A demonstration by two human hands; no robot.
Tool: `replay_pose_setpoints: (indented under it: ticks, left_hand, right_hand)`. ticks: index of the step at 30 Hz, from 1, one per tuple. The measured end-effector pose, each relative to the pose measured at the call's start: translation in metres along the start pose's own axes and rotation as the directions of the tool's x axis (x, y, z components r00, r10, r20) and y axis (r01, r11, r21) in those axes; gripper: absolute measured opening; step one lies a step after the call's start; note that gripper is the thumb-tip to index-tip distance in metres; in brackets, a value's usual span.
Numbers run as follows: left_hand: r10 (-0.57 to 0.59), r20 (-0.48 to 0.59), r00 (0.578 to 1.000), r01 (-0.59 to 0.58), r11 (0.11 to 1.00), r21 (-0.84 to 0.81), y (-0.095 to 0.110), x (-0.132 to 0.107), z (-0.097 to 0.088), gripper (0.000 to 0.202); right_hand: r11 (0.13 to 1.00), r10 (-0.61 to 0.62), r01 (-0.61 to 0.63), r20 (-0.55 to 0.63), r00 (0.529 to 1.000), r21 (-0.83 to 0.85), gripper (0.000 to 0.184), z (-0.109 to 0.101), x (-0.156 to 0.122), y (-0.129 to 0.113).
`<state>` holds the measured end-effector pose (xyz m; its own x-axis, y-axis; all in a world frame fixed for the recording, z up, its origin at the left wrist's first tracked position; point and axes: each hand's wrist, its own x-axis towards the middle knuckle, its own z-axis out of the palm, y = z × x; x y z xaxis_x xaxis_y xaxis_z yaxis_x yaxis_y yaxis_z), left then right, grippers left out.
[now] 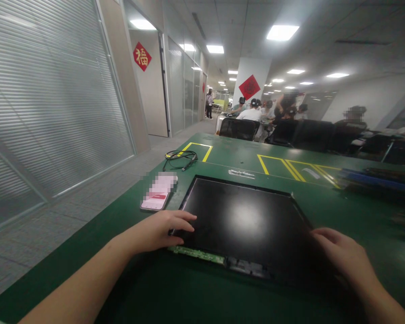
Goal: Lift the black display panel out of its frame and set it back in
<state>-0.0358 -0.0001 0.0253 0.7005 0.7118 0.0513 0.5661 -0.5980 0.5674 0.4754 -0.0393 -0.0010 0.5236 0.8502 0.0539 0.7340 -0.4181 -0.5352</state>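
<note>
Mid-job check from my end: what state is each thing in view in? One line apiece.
Display panel: face up, dark except for a bright patch.
Circuit board: exposed along the panel's near edge.
Left hand: open, at the panel's left edge.
Right hand: at the right edge, grip partly hidden.
Phone: screen up, lit.
Cable: coiled.
Blinds: lowered.
Ceiling lights: on.

Black screen (243, 220), green table (145, 288).

White glare on black screen (246, 220)
</note>
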Motion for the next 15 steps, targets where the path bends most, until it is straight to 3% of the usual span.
replay_pose_setpoints:
  ticks: [9,15]
  left_hand:
    - [0.018,0.022,1.0,-0.019,0.999,0.032,-0.0051,-0.0006,0.003,0.034]
    - [-0.099,-0.027,0.995,0.101,0.992,0.069,-0.0008,0.0001,0.0016,0.041]
  right_hand:
    - [1.0,0.024,-0.024,0.005,1.0,0.014,0.04,0.0017,0.0,-0.001]
    - [0.999,0.032,-0.032,-0.001,1.0,0.007,0.043,0.0014,-0.0013,-0.0039]
